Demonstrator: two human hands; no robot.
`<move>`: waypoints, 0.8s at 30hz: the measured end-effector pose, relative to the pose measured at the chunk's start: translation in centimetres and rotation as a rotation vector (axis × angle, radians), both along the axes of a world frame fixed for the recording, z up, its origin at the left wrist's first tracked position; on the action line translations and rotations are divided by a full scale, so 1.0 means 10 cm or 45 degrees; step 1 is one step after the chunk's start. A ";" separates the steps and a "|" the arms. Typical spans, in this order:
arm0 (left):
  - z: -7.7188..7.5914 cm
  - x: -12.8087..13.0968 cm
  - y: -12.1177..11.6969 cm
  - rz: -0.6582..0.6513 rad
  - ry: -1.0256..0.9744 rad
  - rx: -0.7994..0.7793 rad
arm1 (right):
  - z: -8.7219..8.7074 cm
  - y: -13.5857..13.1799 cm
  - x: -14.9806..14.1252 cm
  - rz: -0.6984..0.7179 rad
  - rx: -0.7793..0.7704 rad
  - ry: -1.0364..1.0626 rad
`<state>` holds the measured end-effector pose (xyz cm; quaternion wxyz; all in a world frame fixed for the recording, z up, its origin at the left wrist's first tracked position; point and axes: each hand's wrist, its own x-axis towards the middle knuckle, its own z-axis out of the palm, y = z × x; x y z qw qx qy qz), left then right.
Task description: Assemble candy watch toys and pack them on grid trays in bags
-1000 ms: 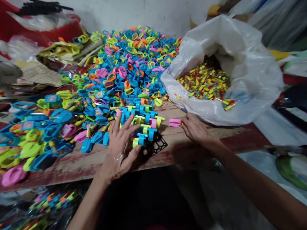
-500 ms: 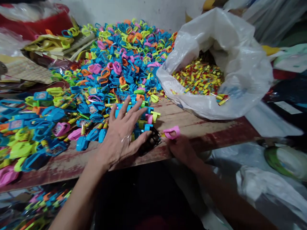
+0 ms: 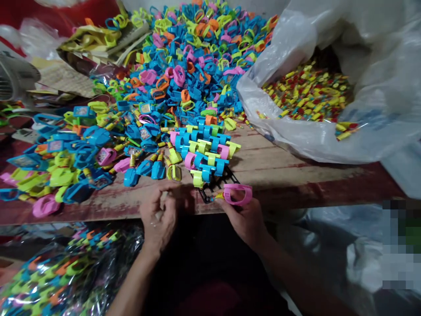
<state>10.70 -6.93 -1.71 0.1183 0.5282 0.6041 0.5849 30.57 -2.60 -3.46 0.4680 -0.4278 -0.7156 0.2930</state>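
Note:
My right hand grips a pink plastic toy watch by its lower side. A small yellow tube at its left end touches the near edge of a black plastic rack. Rows of blue, yellow-green and pink toy watches stand on that rack and cover most of it. My left hand is at the table's front edge, left of the rack and apart from it. Its fingers are curled in, and whatever they hold, if anything, cannot be made out.
A large heap of colourful toy watches lies against the wall, with more pieces spread to the left. On the right, a white plastic bag holds small yellow and red tubes. Clear bags of filled rows sit below the table.
My left hand has lifted off the racked toy watches and drawn back to the table edge, its fingers curling. My right hand still holds the pink toy watch, now turned more sideways. The view has shifted.

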 end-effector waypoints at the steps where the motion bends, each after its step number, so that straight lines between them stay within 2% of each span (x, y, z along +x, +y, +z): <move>1: -0.08 0.04 -0.05 -0.052 -0.050 -0.065 | -0.03 -0.01 -0.05 0.006 0.007 0.006; 3: -0.19 0.11 -0.12 -0.157 -0.135 -0.155 | -0.10 -0.01 -0.13 0.017 0.038 -0.003; 6: -0.23 0.15 -0.14 -0.276 -0.139 -0.194 | -0.17 0.01 -0.18 0.012 0.160 -0.069; 8: -0.19 0.15 -0.13 -0.274 -0.078 -0.138 | -0.18 0.02 -0.19 -0.005 0.293 -0.131; 11: -0.07 0.14 -0.09 -0.162 0.136 0.079 | -0.15 0.04 -0.19 -0.009 0.498 -0.237; 14: 0.08 0.15 -0.03 -0.174 0.318 0.236 | -0.14 0.04 -0.18 0.017 0.599 -0.321; 19: 0.24 0.09 0.11 -0.372 0.338 0.097 | -0.13 0.04 -0.21 -0.011 0.663 -0.382; 21: 0.25 0.06 0.16 -0.413 0.348 0.046 | -0.11 0.04 -0.24 0.002 0.622 -0.410; 24: 0.19 0.06 0.19 -0.391 0.419 0.036 | -0.08 0.03 -0.28 0.067 0.584 -0.401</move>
